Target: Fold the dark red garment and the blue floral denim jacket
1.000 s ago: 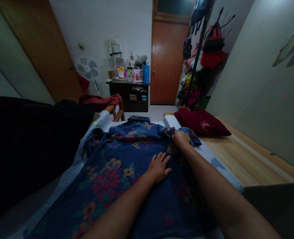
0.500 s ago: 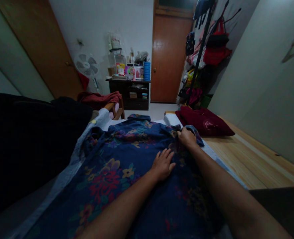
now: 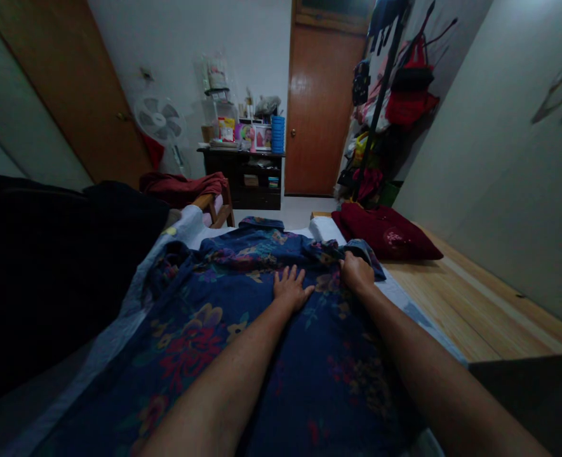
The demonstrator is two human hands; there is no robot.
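The shirt, dark blue with flowers, lies spread from the centre of the frame down to the bottom edge, over a pale cloth. Right of centre, the right hand has its fingers curled tight, pinching the shirt near its sleeve. The left hand, at mid-frame, rests flat on the shirt with fingers spread, gripping nothing. Black cloth fills the left side; a maroon garment lies on boards at right.
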